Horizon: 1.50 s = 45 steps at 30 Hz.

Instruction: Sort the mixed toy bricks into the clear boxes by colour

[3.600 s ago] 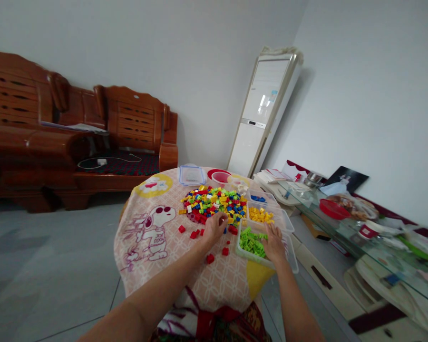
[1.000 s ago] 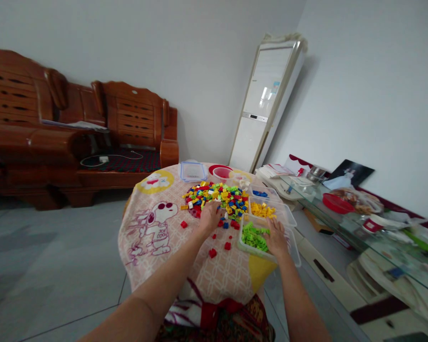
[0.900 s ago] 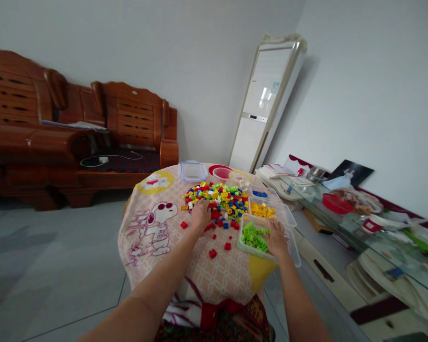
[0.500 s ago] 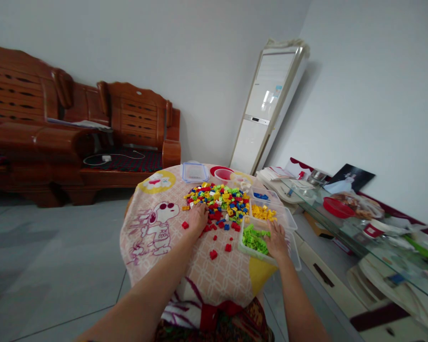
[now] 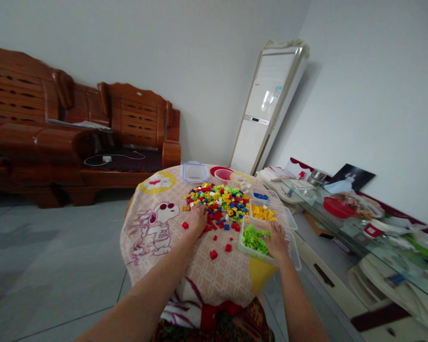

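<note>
Where mixed bricks (image 5: 226,196) lie heaped, the left hand (image 5: 199,219) meets their near edge (grip unclear).

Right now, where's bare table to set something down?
Bare tablecloth lies at the printed dog, left of your left hand, and nearer you than the loose red bricks. Crowded: the mixed pile and boxes beside it.

1. The cloth-covered table (image 5: 217,278) is rounded.
2. A multicoloured heap of bricks (image 5: 225,197) lies mid-table.
3. Loose red bricks (image 5: 213,255) lie nearer.
4. Three clear boxes (image 5: 258,257) stand at right.
5. A blue-edged container (image 5: 194,173) sits far back.
</note>
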### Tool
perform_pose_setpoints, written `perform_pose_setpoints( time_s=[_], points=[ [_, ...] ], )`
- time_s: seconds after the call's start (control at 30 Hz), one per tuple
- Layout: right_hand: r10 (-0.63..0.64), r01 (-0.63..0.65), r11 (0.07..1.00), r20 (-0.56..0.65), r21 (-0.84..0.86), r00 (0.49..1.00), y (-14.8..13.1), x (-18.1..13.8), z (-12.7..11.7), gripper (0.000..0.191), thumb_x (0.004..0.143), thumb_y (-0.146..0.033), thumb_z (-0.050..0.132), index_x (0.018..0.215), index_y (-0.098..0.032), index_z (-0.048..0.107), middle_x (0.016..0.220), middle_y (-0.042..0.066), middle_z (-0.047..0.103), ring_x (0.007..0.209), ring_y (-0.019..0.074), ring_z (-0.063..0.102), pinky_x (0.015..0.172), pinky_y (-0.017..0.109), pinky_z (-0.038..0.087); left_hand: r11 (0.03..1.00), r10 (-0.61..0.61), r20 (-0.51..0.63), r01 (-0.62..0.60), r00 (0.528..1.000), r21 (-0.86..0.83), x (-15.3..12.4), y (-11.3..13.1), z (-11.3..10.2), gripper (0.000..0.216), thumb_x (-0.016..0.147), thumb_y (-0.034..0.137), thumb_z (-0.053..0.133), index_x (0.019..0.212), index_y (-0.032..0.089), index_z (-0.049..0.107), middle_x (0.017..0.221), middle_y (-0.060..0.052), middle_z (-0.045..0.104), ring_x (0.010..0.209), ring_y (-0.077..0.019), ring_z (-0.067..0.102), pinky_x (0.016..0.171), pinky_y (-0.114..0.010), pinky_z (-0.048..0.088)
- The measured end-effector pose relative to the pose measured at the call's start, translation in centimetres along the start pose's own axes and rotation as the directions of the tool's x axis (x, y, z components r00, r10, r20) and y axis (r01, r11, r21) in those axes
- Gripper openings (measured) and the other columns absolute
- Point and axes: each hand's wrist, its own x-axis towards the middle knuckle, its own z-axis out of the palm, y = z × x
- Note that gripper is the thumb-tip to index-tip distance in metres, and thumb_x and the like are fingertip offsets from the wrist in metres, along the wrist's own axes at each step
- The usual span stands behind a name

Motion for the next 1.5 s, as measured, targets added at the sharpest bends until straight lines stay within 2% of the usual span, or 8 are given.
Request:
perform_pose_setpoints(
  time_s=[0.37,0.73,1.03,1.27,1.4,1.5],
  points=[
    [0.023,-0.022,0.999,0.018,-0.034,1.000,0.0,0.0,0.2,0.065,0.083,-0.017,0.045,0.148,-0.016,0.040,0.150,0.012,0.045,0.146,0.0262,0.029,0.120,0.048,0.023,0.999,-0.003,0.011,0.003,1.000,-0.043,0.1,-0.5,0.4,0.014,0.086,0.019,0.055,0.092,0.018,0.067,0.102,-0.010,0.067,0.100,-0.0228,0.060,0.093,-0.034,0.047],
    [0.062,-0.062,0.998,0.019,-0.007,0.998,0.0,-0.1,0.3,0.066,0.082,-0.017,0.046,0.148,-0.018,0.040,0.151,0.011,0.043,0.147,0.0278,0.027,0.118,0.050,0.026,0.999,-0.008,0.014,0.009,1.000,-0.048,0.1,-0.6,0.5,0.016,0.086,0.019,0.054,0.091,0.017,0.069,0.099,-0.009,0.067,0.099,-0.0224,0.061,0.092,-0.034,0.048],
    [0.030,-0.030,0.999,0.026,-0.019,0.999,-0.1,-0.1,0.1,0.063,0.084,-0.017,0.042,0.147,-0.013,0.041,0.151,0.014,0.043,0.146,0.0258,0.028,0.119,0.047,0.025,0.998,-0.004,0.011,0.004,1.000,-0.060,0.0,-0.5,0.4,0.014,0.086,0.019,0.055,0.091,0.018,0.068,0.099,-0.009,0.067,0.099,-0.0220,0.061,0.092,-0.033,0.048],
    [0.020,-0.020,1.000,0.005,-0.021,1.000,-0.4,-0.2,-0.2,0.063,0.084,-0.017,0.044,0.147,-0.014,0.041,0.151,0.013,0.043,0.146,0.0264,0.027,0.119,0.047,0.025,0.994,-0.031,-0.002,0.030,1.000,-0.101,0.1,-0.3,-0.2,0.012,0.084,0.017,0.057,0.087,0.019,0.068,0.097,-0.008,0.069,0.099,-0.0215,0.061,0.093,-0.034,0.048],
    [0.016,-0.016,1.000,0.012,-0.023,1.000,-0.5,-0.2,-0.4,0.063,0.085,-0.018,0.045,0.147,-0.015,0.040,0.151,0.012,0.043,0.147,0.0251,0.025,0.119,0.045,0.024,0.986,-0.053,-0.075,0.040,0.996,-0.164,0.3,1.2,-1.1,0.014,0.084,0.017,0.058,0.089,0.018,0.070,0.097,-0.007,0.070,0.098,-0.0211,0.063,0.092,-0.033,0.048],
    [0.037,-0.037,0.999,0.025,-0.027,0.999,-0.6,-0.2,-0.5,0.063,0.085,-0.017,0.044,0.148,-0.015,0.040,0.152,0.013,0.041,0.147,0.0250,0.025,0.119,0.045,0.024,0.962,0.017,-0.100,-0.044,0.995,-0.268,-0.2,4.2,-1.5,0.016,0.083,0.017,0.059,0.092,0.017,0.072,0.098,-0.007,0.071,0.093,-0.0199,0.064,0.089,-0.032,0.049]
  ],
)
